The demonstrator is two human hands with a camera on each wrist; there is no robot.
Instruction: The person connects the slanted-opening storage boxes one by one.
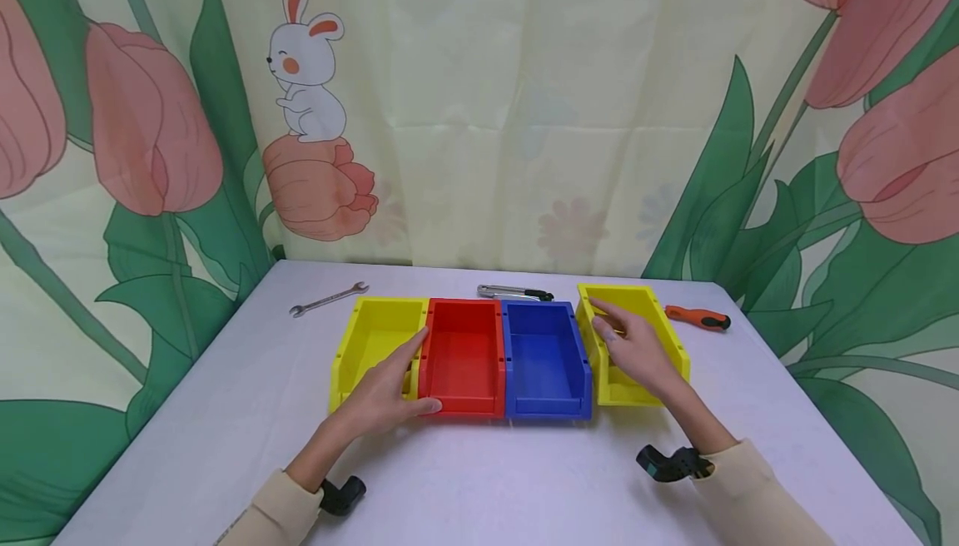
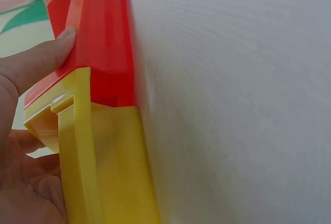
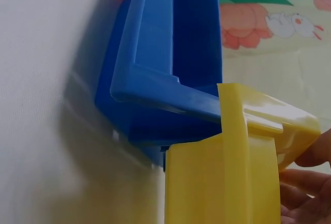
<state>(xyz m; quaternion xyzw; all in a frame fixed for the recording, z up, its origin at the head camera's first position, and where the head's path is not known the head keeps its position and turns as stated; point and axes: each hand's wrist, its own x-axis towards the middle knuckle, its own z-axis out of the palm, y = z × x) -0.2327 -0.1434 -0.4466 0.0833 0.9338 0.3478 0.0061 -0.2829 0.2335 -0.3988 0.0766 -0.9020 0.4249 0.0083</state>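
My left hand (image 1: pixel 378 394) is at the joint between the left yellow storage bin (image 1: pixel 367 338) and the red bin (image 1: pixel 464 354). Its thumb (image 2: pixel 59 50) presses the red bin's front rim while other fingers reach into the yellow bin. To the right of the red bin stands a blue bin (image 1: pixel 545 354), side against side. With my right hand (image 1: pixel 637 350) I grip the left wall of another yellow bin (image 1: pixel 670 338), which sits at a slight angle beside the blue one. Its near left corner meets the blue rim in the right wrist view; part of the grip is hidden.
A double-ended wrench (image 1: pixel 330 300) lies at the back left. Behind the bins is a metal tool with a black end (image 1: pixel 515 292), its kind unclear. An orange and black handle (image 1: pixel 698 318) rests right of the yellow bin. A printed curtain (image 1: pixel 479 113) hangs behind the white table (image 1: pixel 479 479).
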